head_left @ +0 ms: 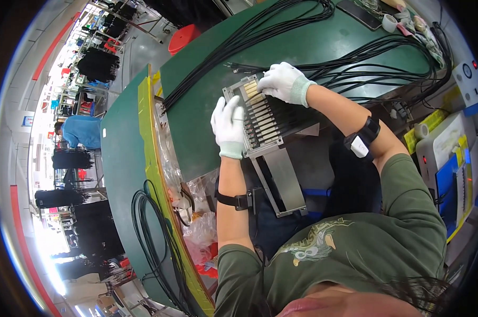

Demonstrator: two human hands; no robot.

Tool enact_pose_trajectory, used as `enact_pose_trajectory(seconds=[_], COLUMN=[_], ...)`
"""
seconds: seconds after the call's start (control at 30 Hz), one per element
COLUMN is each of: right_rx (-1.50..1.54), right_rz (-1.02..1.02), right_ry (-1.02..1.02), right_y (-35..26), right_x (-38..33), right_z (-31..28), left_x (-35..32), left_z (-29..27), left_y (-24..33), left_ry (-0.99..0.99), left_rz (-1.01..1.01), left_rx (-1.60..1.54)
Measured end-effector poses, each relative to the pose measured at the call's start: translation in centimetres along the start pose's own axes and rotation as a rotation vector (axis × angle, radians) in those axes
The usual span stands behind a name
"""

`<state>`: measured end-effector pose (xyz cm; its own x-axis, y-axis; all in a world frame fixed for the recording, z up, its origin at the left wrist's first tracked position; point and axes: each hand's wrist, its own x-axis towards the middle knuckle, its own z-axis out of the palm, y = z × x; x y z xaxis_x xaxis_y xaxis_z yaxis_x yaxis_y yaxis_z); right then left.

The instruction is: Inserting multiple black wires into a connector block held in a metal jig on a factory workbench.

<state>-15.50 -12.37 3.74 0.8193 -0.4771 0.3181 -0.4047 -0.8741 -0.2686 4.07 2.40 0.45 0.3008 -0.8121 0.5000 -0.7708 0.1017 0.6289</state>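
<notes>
A grey metal fixture with a row of slots lies at the near edge of the green table. Several black cables with pale connector ends sit side by side in the slots, their leads running off to the right. My left hand, in a white glove, rests along the fixture's left side with its fingers stretched and apart. At the far right end of the row, my right hand, also gloved, has its fingers bent together over the slots. What its fingertips pinch is hidden.
Long bundles of black cable lie across the green table. A phone and tape roll sit at the far right. Below the fixture extends a metal frame. Another person works far left; machines stand right.
</notes>
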Motion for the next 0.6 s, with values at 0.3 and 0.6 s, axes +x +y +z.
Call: enact_pose_trajectory(seconds=[0.3,0.6], right_rx=[-0.118,-0.060], right_rz=[0.204,0.330], right_ry=[0.102,0.187], right_y=[1.5,4.4], right_x=[1.2,1.7], right_z=[0.3,0.3], left_x=[0.8,0.4], left_z=[0.3,0.9], left_y=[3.1,2.3], left_ry=[-0.284,-0.219], left_rz=[0.139,0.136], left_rx=[0.544,0.374])
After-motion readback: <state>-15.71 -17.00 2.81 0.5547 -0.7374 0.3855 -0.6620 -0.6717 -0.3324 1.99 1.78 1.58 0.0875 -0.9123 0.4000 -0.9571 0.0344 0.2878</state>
